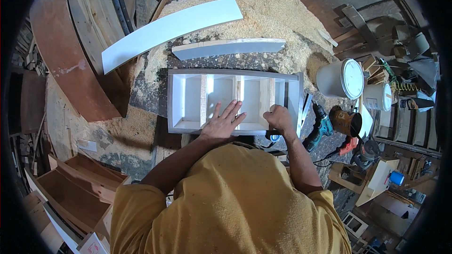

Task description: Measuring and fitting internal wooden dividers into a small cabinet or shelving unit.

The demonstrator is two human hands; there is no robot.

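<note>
A shallow rectangular wooden box frame (188,72) lies on the worktable in front of me, its open side up, with white inside faces and raw wood crosspieces (203,96) splitting it into compartments. My left hand (222,122) rests spread over the near middle of the frame, with fingertips at the middle crosspiece (238,87). Closed in a fist, my right hand (279,118) is at the near end of the right crosspiece (271,89). Whatever its fingers hold is hidden from view.
Beyond the frame lie a grey-faced board (230,50) and a long white panel (174,30) among sawdust (268,11). At right stand a white bucket (329,80), a teal cordless drill (321,129), a rusty can (340,120) and a red power tool (348,146).
</note>
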